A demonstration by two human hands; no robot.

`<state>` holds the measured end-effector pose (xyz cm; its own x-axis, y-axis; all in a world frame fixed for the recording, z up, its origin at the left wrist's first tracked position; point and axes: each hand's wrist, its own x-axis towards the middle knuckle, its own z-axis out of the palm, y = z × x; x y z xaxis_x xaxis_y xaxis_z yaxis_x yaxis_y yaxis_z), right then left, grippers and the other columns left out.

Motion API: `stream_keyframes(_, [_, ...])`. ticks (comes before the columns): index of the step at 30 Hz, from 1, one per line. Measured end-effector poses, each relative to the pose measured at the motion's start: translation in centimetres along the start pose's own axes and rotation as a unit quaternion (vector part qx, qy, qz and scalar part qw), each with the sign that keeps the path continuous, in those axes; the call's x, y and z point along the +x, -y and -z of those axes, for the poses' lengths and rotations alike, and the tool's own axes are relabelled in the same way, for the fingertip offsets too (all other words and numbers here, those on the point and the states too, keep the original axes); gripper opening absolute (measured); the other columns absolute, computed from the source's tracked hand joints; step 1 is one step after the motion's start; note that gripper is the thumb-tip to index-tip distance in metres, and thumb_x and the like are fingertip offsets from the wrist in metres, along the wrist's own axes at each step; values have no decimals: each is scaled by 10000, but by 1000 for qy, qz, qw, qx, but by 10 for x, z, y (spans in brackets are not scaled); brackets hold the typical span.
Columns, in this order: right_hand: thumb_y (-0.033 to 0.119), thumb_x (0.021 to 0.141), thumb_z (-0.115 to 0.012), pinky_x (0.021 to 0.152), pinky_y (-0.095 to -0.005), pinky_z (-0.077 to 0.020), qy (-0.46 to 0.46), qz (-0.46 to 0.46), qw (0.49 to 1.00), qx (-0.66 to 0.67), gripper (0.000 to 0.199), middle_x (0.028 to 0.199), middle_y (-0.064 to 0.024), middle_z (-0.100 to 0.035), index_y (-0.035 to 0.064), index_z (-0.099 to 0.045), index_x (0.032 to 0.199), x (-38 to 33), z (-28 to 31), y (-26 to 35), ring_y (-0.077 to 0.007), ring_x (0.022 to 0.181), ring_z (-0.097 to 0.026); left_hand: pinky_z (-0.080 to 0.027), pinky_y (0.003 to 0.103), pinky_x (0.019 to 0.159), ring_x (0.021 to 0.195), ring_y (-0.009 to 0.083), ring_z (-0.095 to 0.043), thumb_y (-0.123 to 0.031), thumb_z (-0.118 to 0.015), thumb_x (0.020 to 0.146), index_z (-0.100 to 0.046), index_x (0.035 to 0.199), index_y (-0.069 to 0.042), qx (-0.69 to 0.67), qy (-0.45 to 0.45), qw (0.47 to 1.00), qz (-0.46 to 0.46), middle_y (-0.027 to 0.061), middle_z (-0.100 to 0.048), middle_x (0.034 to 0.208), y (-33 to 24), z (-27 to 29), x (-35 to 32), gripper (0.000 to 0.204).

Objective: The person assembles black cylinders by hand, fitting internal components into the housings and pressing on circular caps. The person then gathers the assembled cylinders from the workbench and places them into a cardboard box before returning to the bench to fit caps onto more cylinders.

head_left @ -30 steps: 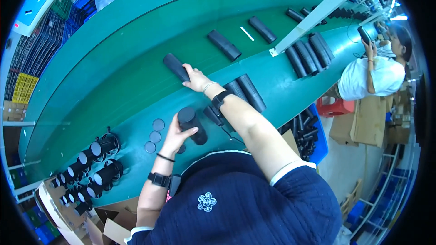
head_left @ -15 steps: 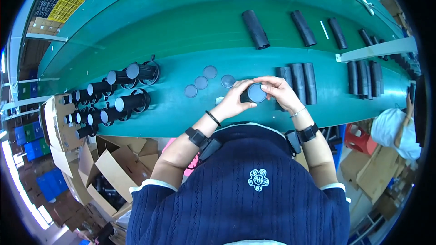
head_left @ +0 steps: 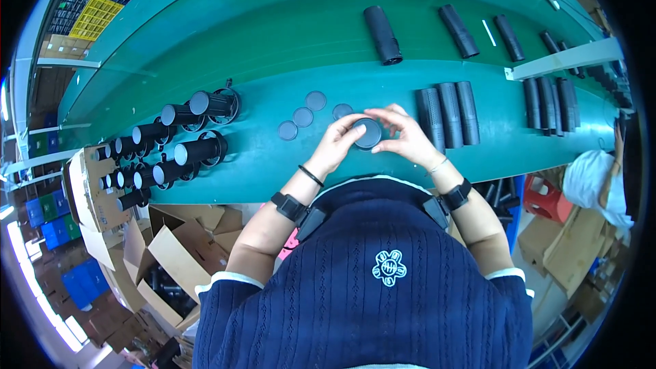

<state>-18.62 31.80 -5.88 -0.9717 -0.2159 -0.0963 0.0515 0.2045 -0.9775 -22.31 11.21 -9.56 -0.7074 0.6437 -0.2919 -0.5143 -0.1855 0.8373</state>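
My left hand (head_left: 334,148) is closed around a short-looking black cylinder, its round grey end cap (head_left: 367,134) facing up; the rest of its body is hidden below. My right hand (head_left: 408,142) curves in from the other side, fingertips at the far rim and thumb at the near rim, with a gap at the palm. Just beyond my left fingers lies a loose grey disc (head_left: 342,111), partly covered. Farther left on the green bench are more flat discs (head_left: 303,117). Several ribbed black tubes (head_left: 448,113) lie side by side right of my right hand.
Capped black tubes with ring collars (head_left: 199,152) stand in rows at the left. More tubes (head_left: 383,34) lie on the darker green strip beyond. A metal bracket (head_left: 567,58) crosses at the right. Open cartons (head_left: 174,260) sit below left; another person (head_left: 593,181) is at far right.
Both hands have moved left with the capped cylinder, toward the loose discs. The right fingers have spread somewhat around its rim. The tubes beside my right hand are now less covered.
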Motion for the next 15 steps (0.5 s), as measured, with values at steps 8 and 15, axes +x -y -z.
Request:
stream_keyframes(8, [176,631,-890,584,-208,-445,-70,14,997,-11,656,854,-6,-492,12,-619,1206,11,-24,-1,-69,631,-481,-455,283,916,1034,124,-559,-198,-577,959,-518,1187,-33,-6,-55,998,-41,42,-586,1097,-7,-6,8,287])
stream_keyframes(15, [21,673,-831,588,-174,-443,-6,-40,999,17,625,930,-3,-438,31,-592,1251,7,-14,10,-32,663,-465,-466,309,927,1062,141,-562,-212,-610,940,-504,1216,-15,-49,-27,998,-22,70,-576,1143,0,-1,9,355])
